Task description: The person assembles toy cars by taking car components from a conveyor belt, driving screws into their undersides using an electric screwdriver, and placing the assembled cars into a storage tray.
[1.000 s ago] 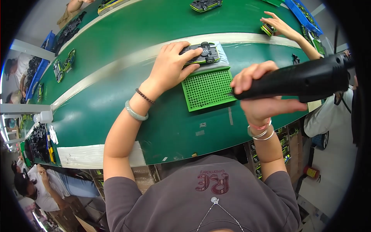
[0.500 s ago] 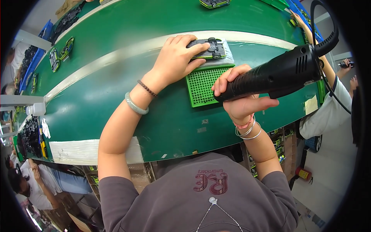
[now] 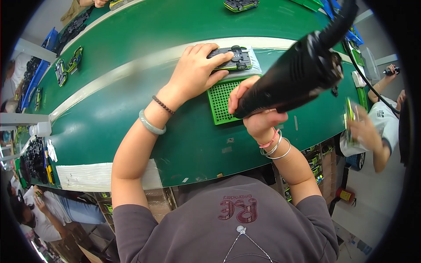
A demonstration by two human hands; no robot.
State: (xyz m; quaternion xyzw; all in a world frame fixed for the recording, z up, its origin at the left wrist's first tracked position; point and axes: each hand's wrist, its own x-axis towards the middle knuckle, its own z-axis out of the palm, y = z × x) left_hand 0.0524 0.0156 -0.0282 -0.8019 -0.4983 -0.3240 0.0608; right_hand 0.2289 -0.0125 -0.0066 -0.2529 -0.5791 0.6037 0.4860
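Observation:
My left hand grips an upturned toy car, its thumb along the near side and its fingers over the dark underside with wheels up. Green-yellow body shows along the car's edge. Beneath the car lies a pale cloth-like pad. In my right hand is a black corded electric screwdriver, fingers wrapped round its front end. The tool is tilted, with its cord end raised to the upper right. Its tip is hidden behind the hand, over a green perforated tray next to the pad.
Other toy cars lie on the green table, at the far side and the left. A white strip curves across it. At right, a co-worker's blurred hand holds a yellow-green item. A fire extinguisher is on the floor.
The screwdriver's cord end has swung up and toward the left. My right hand has shifted slightly left. The co-worker's hand has come down beside the table on the right.

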